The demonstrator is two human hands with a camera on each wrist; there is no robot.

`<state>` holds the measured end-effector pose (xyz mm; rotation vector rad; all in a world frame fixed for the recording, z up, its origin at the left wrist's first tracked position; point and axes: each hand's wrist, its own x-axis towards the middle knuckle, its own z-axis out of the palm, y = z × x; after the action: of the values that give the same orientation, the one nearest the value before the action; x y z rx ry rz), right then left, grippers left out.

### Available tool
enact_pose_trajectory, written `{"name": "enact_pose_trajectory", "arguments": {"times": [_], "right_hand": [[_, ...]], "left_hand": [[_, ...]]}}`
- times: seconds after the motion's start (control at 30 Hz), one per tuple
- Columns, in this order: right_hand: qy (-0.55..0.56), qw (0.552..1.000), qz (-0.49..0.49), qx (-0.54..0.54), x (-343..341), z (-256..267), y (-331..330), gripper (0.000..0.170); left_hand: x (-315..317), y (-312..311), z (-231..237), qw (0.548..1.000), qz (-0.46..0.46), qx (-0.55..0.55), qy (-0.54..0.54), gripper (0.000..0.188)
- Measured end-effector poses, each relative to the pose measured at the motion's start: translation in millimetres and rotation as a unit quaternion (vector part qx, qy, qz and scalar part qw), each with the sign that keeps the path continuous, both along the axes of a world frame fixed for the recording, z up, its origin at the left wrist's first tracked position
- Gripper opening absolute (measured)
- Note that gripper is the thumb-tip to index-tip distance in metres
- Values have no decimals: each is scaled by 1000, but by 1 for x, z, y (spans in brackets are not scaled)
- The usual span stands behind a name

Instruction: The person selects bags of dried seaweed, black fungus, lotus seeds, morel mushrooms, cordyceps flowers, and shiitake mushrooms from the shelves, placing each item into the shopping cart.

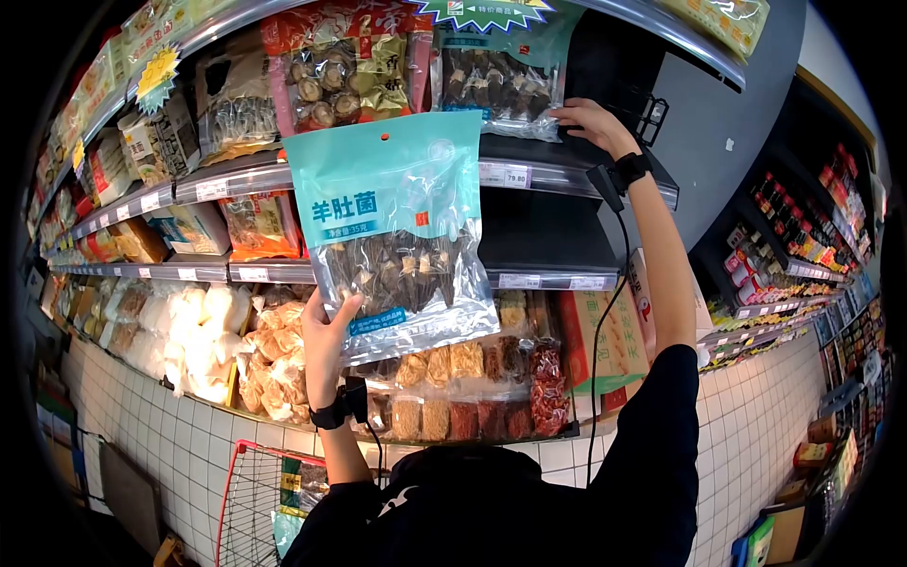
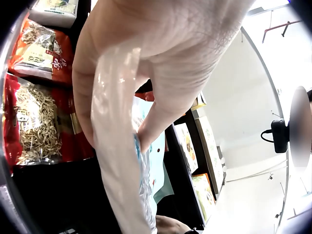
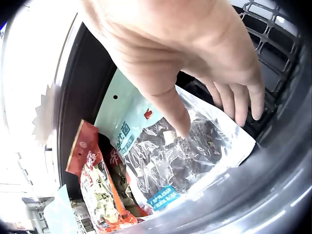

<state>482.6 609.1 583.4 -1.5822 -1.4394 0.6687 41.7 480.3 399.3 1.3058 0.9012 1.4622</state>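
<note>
We have one teal mushroom bag [image 1: 383, 175] in front of the upper shelf [image 1: 572, 172], tilted a little, its printed face towards us, most likely so we can read it. A matching bag [image 1: 501, 83] leans on that shelf beside a red bag [image 1: 326, 71]; they face outward, presumably to show shoppers what is inside. The wire rack [image 1: 652, 118] at the shelf's right end probably stops stock from sliding off.

Our left hand [image 1: 331, 333], below the shelf's edge, pinches the first bag by its lower corner, thumb in front and fingers behind, perhaps to leave the label uncovered. Our right hand [image 1: 597, 125], over the shelf, is spread: its thumb lies across the matching bag's front and its fingers reach past the side. We cannot tell how firmly that thumb presses. Our hands are well apart.
</note>
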Motion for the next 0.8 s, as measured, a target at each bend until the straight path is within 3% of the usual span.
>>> {"name": "enact_pose_trajectory", "arguments": {"times": [0.2, 0.5, 0.8], "right_hand": [[0, 999, -9, -45, 6, 14, 21, 79], [34, 998, 43, -12, 2, 10, 32, 60], [65, 997, -18, 38, 19, 14, 6, 56]], "left_hand": [[-8, -7, -3, 999, 40, 11, 9, 24], [-13, -15, -4, 998, 67, 0, -4, 22], [-14, -15, -5, 996, 79, -11, -25, 26]]}}
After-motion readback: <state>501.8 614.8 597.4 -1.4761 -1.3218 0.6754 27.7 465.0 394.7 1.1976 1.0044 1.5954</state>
